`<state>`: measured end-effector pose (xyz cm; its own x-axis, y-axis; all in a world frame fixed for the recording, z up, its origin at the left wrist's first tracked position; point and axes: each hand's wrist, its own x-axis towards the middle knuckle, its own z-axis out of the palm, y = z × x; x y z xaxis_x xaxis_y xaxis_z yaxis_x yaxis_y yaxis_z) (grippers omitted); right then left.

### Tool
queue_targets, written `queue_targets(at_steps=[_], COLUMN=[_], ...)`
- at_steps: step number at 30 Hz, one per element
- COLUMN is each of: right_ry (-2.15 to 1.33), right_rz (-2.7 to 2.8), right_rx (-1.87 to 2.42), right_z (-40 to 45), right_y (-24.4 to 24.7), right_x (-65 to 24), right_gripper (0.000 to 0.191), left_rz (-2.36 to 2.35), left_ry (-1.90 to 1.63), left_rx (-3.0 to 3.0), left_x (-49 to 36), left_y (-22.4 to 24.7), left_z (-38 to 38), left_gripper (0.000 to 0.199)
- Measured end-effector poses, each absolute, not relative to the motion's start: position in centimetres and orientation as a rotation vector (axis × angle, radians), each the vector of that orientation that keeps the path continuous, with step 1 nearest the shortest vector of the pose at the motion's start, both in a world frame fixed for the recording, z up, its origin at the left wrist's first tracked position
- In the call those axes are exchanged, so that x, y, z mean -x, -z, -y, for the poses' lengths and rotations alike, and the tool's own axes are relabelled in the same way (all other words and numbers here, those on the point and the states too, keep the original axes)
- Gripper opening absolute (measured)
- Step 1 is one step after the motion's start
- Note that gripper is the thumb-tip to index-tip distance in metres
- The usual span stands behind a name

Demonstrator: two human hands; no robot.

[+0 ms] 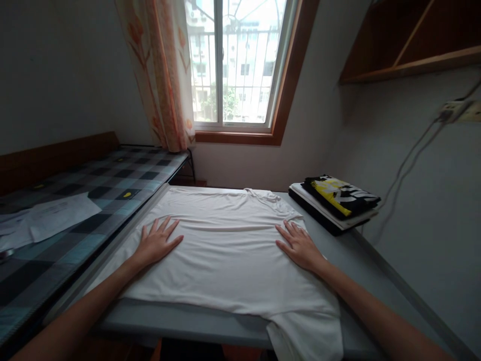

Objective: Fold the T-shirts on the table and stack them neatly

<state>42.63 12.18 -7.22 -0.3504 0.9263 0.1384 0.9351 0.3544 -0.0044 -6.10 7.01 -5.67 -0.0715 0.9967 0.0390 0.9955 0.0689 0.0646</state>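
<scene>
A white T-shirt (225, 250) lies spread out sideways on the table, with its collar end to the right and its hem end to the left. Soft wrinkles run across it, and the near sleeve (306, 336) hangs over the table's front edge. My left hand (158, 242) rests flat on the hem side, fingers spread. On the collar side, my right hand (298, 245) lies palm down with its fingers apart, pressing on the cloth. Neither hand grips the fabric.
A stack of folded clothes (338, 200), a black and yellow printed one on top, sits at the table's back right. Left of the grey table (180, 316) is a bed with a checked mattress (124, 200) bearing papers (63, 218). Cables (408, 160) hang along the right wall.
</scene>
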Motion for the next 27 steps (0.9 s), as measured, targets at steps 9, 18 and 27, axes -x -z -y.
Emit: queue_targets(at_steps=[9, 18, 27], right_ry=[0.039, 0.064, 0.002], right_rz=[2.451, 2.381, 2.392], right_rx=[1.845, 1.931, 1.929], right_z=[-18.8, -25.8, -31.1], right_y=[6.1, 6.6, 6.3], right_x=[-41.1, -40.3, -39.2], right_gripper=[0.063, 0.066, 0.067], left_rz=[-2.281, -2.302, -2.29], left_ry=[-0.154, -0.21, -0.237], left_rx=[-2.12, -2.083, -2.078], left_x=[5.6, 5.3, 5.9], left_y=[5.4, 5.7, 5.7], left_z=[-14.7, -21.8, -27.6], left_gripper=[0.071, 0.074, 0.076])
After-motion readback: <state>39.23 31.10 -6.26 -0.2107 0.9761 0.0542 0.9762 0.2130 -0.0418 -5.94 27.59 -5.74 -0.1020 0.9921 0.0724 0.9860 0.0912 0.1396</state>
